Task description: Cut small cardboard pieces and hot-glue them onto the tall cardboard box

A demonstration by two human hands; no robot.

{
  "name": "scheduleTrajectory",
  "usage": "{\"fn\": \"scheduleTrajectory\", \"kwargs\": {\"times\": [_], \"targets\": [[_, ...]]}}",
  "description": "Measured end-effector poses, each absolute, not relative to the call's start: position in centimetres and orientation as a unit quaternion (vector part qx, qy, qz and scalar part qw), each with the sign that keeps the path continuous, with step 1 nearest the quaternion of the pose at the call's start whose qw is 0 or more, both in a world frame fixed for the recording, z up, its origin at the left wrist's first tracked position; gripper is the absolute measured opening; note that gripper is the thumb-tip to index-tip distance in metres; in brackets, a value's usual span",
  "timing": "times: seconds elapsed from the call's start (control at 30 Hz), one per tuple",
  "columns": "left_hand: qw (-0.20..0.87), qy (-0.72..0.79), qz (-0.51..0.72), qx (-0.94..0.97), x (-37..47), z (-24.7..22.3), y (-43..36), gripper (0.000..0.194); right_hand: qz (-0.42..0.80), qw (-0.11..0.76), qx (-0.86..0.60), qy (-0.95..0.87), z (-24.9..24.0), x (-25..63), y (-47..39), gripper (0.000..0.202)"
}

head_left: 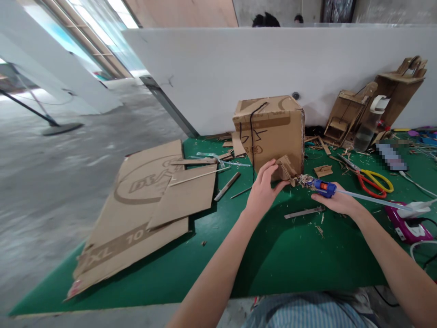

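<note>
My left hand [264, 187] pinches a small folded cardboard piece [286, 167] in front of a cardboard box [278, 136] with a black cord over its top. From the right, my right hand [336, 198] grips a blue glue gun [324, 187], a clear glue stick [372, 198] trailing from its rear. The gun's nozzle end, covered in cardboard scraps, points left at the lower edge of the small piece; whether it touches is hard to tell. Below the gun, a metal ruler-like strip [304, 212] lies on the green table.
Large cardboard sheets [136, 205] cover the table's left side. A utility knife [227, 186] lies nearer the middle. To the right are scissors [373, 178], a bottle [368, 125], a phone [392, 157] and a pink power strip [409, 226]. Cardboard models [348, 111] lean on the white partition [205, 68].
</note>
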State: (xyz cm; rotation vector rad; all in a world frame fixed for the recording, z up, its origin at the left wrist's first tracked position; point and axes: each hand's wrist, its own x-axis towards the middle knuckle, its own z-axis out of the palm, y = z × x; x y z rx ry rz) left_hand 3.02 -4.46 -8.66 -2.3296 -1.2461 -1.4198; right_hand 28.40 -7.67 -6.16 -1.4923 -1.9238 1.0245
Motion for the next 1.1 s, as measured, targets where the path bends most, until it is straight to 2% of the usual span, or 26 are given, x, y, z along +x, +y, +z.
{"fn": "scheduleTrajectory", "kwargs": {"times": [0.13, 0.3, 0.5, 0.67, 0.83, 1.03, 1.1], "targets": [[0.084, -0.434, -0.478, -0.759, 3.0, -8.6, -4.4, 0.047, 0.384, 0.239, -0.553, -0.7, -6.1, 28.4, -7.7, 0.034], [0.083, -0.428, -0.464, -0.771, 3.2, -8.4, -4.5, 0.044, 0.393, 0.305, -0.547, -0.673, -6.6, 28.5, -7.3, 0.025], [0.039, -0.441, -0.408, -0.799, 3.5, -8.3, -4.9, 0.044, 0.404, 0.359, -0.541, -0.644, -7.8, 28.4, -6.6, 0.029], [-0.007, -0.442, -0.393, -0.807, 4.1, -8.2, -5.5, 0.045, 0.442, 0.393, -0.554, -0.586, -7.6, 27.6, -6.8, 0.04], [-0.034, -0.426, -0.381, -0.82, 4.7, -7.8, -6.0, 0.051, 0.467, 0.389, -0.557, -0.566, -6.7, 26.9, -7.4, 0.039], [-0.024, -0.428, -0.382, -0.819, 4.6, -7.7, -6.1, 0.049, 0.435, 0.371, -0.539, -0.619, -7.0, 27.3, -7.5, 0.032], [-0.03, -0.439, -0.388, -0.81, 4.7, -7.8, -6.1, 0.055, 0.417, 0.364, -0.526, -0.645, -7.0, 27.5, -7.5, 0.03]]}}
